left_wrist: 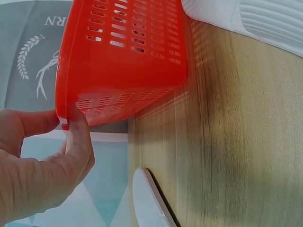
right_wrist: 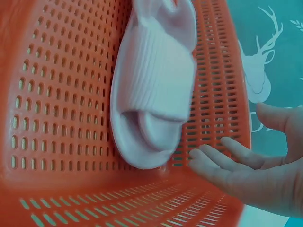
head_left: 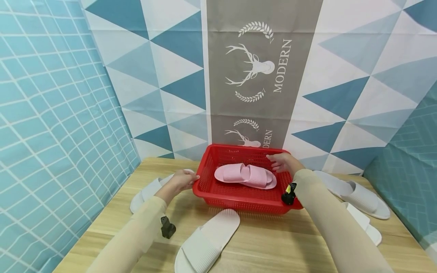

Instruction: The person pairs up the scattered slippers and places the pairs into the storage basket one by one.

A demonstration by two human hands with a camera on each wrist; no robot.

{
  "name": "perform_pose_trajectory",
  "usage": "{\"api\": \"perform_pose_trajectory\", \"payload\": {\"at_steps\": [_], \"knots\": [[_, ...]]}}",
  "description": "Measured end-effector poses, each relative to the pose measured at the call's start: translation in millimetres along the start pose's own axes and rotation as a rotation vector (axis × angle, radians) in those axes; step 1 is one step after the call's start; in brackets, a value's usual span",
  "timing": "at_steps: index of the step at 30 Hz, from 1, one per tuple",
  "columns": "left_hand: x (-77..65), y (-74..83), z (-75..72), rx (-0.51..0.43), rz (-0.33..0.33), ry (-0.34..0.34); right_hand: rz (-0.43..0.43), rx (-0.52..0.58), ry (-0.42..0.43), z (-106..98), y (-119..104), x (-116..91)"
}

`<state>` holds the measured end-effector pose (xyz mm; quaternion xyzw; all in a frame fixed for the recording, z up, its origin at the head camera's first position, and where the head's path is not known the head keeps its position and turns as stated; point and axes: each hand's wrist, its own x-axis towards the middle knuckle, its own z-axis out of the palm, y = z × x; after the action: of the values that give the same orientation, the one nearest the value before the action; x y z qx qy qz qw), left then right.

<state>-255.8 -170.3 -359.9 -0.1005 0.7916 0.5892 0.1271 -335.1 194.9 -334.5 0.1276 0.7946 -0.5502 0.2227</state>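
Pink slippers [head_left: 255, 176] are set left of the loose right hand [head_left: 284, 162]; basket's left edge [head_left: 204, 167] is pinched by left hand [head_left: 183, 179].

The right hand [right_wrist: 267, 187] reaches in from the right edge, its fingers extended and apart, the thumb held separate, over the side of an orange-red perforated plastic basket [right_wrist: 28, 183]. Inside lies a pale pink slipper with a broad ribbed strap [right_wrist: 151, 75], its rounded end near the fingertips but apart from them. Part of another pale pink piece shows beside the strap at the top. Beyond the rim, a teal printed backdrop [right_wrist: 289, 78] bears a white antlered deer head [right_wrist: 255, 78].
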Motion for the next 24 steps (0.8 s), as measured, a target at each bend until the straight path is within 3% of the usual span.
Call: {"api": "perform_pose_trajectory", "payload": {"at_steps": [5, 15, 24], "knots": [[-0.1, -1.1, 0.2, 0.004, 0.006, 0.003, -0.029, -0.001, 0.022, 1, -2, -3], [1.6, -14.0, -2.0, 0.011, 0.061, -0.018, -0.058, -0.022, -0.052, 6, -1, -11], [-5.0, -25.1, -11.6, -0.063, 0.106, -0.043, -0.133, -0.055, -0.121, 2, 7, -29]]}}
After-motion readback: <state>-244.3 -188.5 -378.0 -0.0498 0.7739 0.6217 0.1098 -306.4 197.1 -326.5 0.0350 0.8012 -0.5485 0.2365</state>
